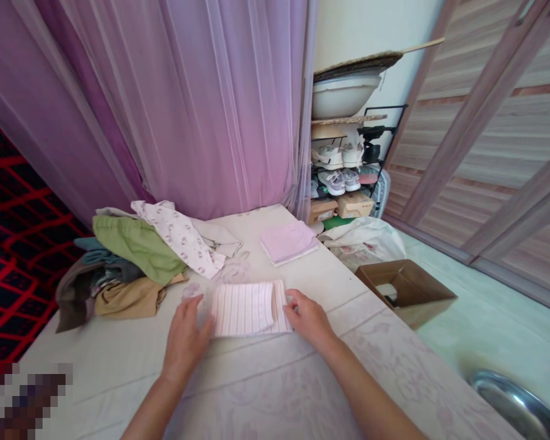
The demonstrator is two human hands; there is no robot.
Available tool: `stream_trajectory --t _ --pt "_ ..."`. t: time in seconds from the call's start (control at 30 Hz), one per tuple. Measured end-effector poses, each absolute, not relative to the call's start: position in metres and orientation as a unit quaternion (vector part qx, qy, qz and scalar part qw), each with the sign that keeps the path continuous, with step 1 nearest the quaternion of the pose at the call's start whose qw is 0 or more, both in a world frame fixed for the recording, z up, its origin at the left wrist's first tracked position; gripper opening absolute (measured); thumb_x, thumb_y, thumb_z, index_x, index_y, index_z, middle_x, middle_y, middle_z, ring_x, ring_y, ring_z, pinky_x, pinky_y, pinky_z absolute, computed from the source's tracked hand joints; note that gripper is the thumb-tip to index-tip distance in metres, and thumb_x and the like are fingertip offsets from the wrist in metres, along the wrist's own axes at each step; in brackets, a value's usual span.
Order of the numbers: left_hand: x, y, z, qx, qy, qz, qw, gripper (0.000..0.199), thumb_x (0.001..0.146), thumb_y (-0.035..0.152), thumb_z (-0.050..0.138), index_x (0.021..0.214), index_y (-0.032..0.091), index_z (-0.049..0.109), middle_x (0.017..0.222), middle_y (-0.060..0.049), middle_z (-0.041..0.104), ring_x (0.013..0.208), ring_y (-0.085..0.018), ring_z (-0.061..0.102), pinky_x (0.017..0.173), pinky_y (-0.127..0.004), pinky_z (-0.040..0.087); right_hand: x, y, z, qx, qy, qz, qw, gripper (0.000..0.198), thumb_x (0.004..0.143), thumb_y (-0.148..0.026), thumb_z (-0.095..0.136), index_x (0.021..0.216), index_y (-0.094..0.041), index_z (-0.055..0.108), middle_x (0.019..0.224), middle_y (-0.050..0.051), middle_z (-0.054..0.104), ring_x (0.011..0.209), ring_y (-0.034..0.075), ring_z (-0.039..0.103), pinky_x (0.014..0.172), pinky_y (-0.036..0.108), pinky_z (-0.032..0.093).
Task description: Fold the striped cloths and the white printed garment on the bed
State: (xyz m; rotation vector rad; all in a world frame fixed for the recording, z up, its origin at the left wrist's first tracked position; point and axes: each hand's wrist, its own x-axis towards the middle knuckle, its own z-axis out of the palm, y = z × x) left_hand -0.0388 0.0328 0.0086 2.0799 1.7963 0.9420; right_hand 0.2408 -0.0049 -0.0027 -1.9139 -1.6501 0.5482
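A folded white garment with pink stripes [245,308] lies flat in front of me, a narrow strip of its lower layer showing on the right. My left hand [187,333] rests at its left edge, thumb and fingers apart, the thumb side against the cloth. At the right edge, my right hand [310,319] has its fingers curled and its thumb and forefinger closed on the fabric. Beyond it sits a folded lilac cloth [288,240]. To the left is a loose heap with green trousers [137,244], a tan garment [128,298] and a white printed garment [178,235].
The clothes lie on a pale patterned bed-like surface [266,391]. Off its right edge, an open cardboard box [407,293] and a metal basin [517,403] stand on the floor. A shoe rack [348,159] is behind, beside purple curtains [211,110].
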Motion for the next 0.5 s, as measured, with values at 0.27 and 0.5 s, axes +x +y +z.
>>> stream_trajectory --t 0.27,0.5 --pt "0.062 0.000 0.017 0.860 0.479 0.157 0.078 0.026 0.081 0.031 0.063 0.105 0.021 0.057 0.113 -0.008 0.060 0.108 -0.025 0.053 0.095 -0.039 0.041 0.231 -0.016 -0.033 -0.671 -0.614 0.106 0.402 0.025 0.083 -0.019 0.044 0.091 -0.020 0.067 0.089 0.004 0.068 0.079 0.016 0.062 0.075 0.025 0.045" --pt "0.059 0.015 0.020 0.859 0.491 0.103 0.106 0.023 0.089 0.037 0.055 0.106 0.022 0.061 0.106 -0.006 0.065 0.102 -0.022 0.058 0.087 -0.032 0.042 0.232 -0.017 -0.035 -0.668 -0.622 0.098 0.396 0.023 0.085 -0.021 0.045 0.090 -0.022 0.067 0.088 0.004 0.068 0.080 0.016 0.063 0.074 0.025 0.045"
